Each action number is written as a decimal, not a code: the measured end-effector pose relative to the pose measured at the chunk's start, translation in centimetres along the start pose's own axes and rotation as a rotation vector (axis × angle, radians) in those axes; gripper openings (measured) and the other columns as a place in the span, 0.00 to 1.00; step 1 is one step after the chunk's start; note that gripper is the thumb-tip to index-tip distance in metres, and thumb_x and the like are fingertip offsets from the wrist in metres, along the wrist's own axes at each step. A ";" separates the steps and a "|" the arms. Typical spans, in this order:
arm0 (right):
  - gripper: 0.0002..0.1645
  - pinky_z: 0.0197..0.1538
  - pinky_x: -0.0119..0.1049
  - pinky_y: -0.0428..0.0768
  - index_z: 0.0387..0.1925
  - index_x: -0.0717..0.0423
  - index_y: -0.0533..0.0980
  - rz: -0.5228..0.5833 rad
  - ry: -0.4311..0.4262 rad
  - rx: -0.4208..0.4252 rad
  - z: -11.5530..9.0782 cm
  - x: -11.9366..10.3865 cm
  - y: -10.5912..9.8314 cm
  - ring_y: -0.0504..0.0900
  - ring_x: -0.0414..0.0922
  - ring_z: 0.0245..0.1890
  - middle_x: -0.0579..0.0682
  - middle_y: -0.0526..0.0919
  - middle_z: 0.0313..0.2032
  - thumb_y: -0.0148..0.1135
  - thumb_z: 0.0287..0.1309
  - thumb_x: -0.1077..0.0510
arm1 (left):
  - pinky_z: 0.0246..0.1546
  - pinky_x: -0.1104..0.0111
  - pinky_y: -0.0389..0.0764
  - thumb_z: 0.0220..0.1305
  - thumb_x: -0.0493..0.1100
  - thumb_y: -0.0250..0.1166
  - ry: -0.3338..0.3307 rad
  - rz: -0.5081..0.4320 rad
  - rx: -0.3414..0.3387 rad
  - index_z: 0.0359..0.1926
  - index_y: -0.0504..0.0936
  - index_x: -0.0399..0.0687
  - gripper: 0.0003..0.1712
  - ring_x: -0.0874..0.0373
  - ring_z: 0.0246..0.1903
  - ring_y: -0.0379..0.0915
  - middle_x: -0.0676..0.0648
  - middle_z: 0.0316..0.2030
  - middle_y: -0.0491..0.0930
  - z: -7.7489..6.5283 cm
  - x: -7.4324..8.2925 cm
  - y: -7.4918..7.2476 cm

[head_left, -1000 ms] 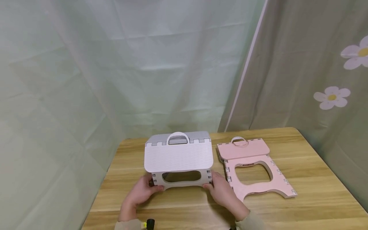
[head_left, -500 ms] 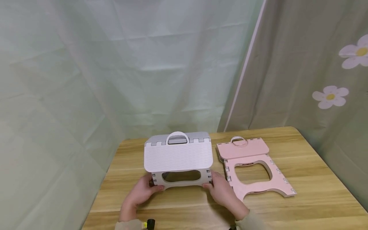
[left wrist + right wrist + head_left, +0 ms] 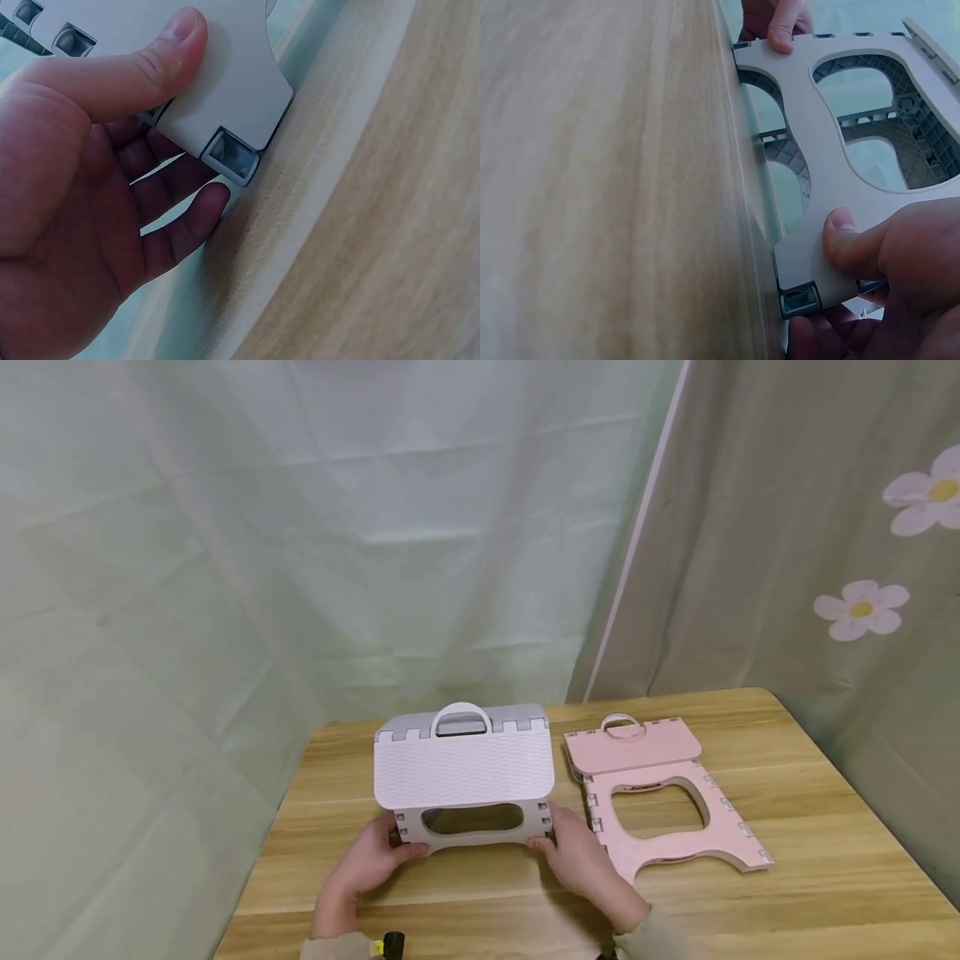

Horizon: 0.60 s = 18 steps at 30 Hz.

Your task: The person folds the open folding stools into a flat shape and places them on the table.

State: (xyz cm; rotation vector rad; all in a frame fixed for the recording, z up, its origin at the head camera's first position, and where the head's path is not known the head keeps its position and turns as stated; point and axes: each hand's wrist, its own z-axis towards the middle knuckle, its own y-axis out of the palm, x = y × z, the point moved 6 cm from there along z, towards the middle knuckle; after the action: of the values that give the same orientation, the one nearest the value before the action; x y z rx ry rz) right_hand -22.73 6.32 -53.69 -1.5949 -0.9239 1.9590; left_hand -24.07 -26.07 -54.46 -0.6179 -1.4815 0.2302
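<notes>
A white folding step stool (image 3: 465, 768) stands on the wooden table, its two top panels sloping down from a ridge with an arched handle. My left hand (image 3: 367, 860) grips the lower left edge of its front leg panel. At the lower right edge, my right hand (image 3: 577, 856) does the same. In the left wrist view, the thumb (image 3: 176, 45) lies flat on the panel's face, with fingers curled behind its edge. The right wrist view shows the right thumb (image 3: 844, 232) on the panel and an open lattice frame behind it.
A pink folding stool (image 3: 671, 852) lies folded flat on the table (image 3: 810, 827), just right of the white one. Behind the table hangs a pale green curtain (image 3: 450, 568), with a flowered grey-green part (image 3: 750, 527) at the right.
</notes>
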 end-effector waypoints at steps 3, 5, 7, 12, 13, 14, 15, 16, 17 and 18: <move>0.24 0.57 0.59 0.81 0.58 0.58 0.78 0.002 0.001 -0.004 0.0 0.1 0.0 0.84 0.56 0.53 0.58 0.85 0.50 0.75 0.65 0.54 | 0.45 0.67 0.81 0.65 0.44 0.79 0.000 0.007 -0.001 0.57 0.80 0.38 0.26 0.57 0.44 0.81 0.47 0.47 0.86 0.1 -0.1 0.1; 0.24 0.57 0.59 0.81 0.58 0.58 0.78 0.003 -0.004 -0.001 0.0 0.0 0.0 0.84 0.57 0.53 0.58 0.85 0.50 0.75 0.65 0.53 | 0.46 0.67 0.81 0.65 0.44 0.79 0.001 0.008 -0.002 0.57 0.80 0.38 0.25 0.57 0.44 0.81 0.47 0.47 0.86 0.1 -0.1 0.1; 0.24 0.57 0.59 0.81 0.58 0.57 0.78 0.002 -0.007 -0.001 0.0 0.1 0.0 0.84 0.56 0.53 0.58 0.85 0.50 0.75 0.65 0.53 | 0.46 0.67 0.81 0.65 0.45 0.79 0.002 0.008 -0.003 0.57 0.81 0.39 0.25 0.57 0.44 0.81 0.48 0.47 0.86 0.1 -0.1 0.1; 0.22 0.56 0.58 0.81 0.56 0.57 0.79 0.010 -0.006 -0.006 0.1 0.1 0.0 0.84 0.56 0.52 0.57 0.85 0.49 0.75 0.65 0.53 | 0.46 0.67 0.81 0.65 0.45 0.79 0.006 0.016 0.001 0.57 0.80 0.39 0.25 0.57 0.43 0.81 0.47 0.47 0.86 0.1 -0.2 0.1; 0.22 0.56 0.58 0.81 0.56 0.57 0.79 0.008 -0.009 -0.006 0.1 0.1 0.0 0.84 0.56 0.52 0.57 0.85 0.48 0.75 0.65 0.53 | 0.46 0.67 0.81 0.65 0.45 0.79 0.009 0.016 -0.001 0.57 0.80 0.39 0.25 0.58 0.43 0.81 0.47 0.47 0.86 0.1 -0.1 0.1; 0.22 0.56 0.58 0.81 0.56 0.56 0.79 0.009 -0.008 -0.005 0.1 0.1 0.0 0.84 0.55 0.52 0.57 0.85 0.48 0.75 0.65 0.53 | 0.46 0.67 0.81 0.65 0.45 0.79 0.009 0.019 -0.001 0.57 0.80 0.39 0.25 0.58 0.43 0.81 0.47 0.47 0.86 0.1 -0.1 0.1; 0.22 0.55 0.58 0.81 0.55 0.57 0.79 0.007 -0.013 -0.003 0.1 0.0 -0.1 0.84 0.56 0.51 0.57 0.85 0.48 0.75 0.65 0.53 | 0.46 0.67 0.81 0.65 0.45 0.79 0.010 0.019 -0.002 0.57 0.80 0.39 0.25 0.58 0.43 0.81 0.48 0.47 0.86 0.1 -0.1 0.1; 0.22 0.55 0.58 0.81 0.56 0.56 0.79 0.007 -0.012 -0.002 0.2 0.0 -0.1 0.84 0.56 0.51 0.57 0.85 0.48 0.75 0.65 0.53 | 0.46 0.67 0.81 0.65 0.45 0.79 0.011 0.020 -0.003 0.56 0.80 0.38 0.25 0.58 0.43 0.81 0.48 0.46 0.86 0.1 -0.1 0.1; 0.22 0.55 0.58 0.82 0.56 0.56 0.79 0.007 -0.013 0.000 0.2 0.0 -0.1 0.84 0.56 0.51 0.57 0.85 0.48 0.75 0.65 0.53 | 0.46 0.67 0.81 0.65 0.45 0.79 0.011 0.016 -0.005 0.56 0.80 0.38 0.25 0.58 0.43 0.81 0.47 0.46 0.86 0.1 -0.1 0.1; 0.22 0.55 0.58 0.82 0.56 0.56 0.79 0.007 -0.013 0.000 0.2 0.0 -0.1 0.84 0.55 0.51 0.56 0.85 0.48 0.75 0.65 0.52 | 0.45 0.67 0.81 0.65 0.45 0.79 0.010 0.015 -0.005 0.56 0.80 0.38 0.25 0.58 0.43 0.81 0.47 0.46 0.86 0.1 0.0 0.1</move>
State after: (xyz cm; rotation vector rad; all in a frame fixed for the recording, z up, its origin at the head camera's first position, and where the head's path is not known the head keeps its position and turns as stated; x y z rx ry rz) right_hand -22.91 6.40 -53.58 -1.5888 -0.9242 1.9761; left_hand -24.20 -25.98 -54.56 -0.6338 -1.4685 0.2343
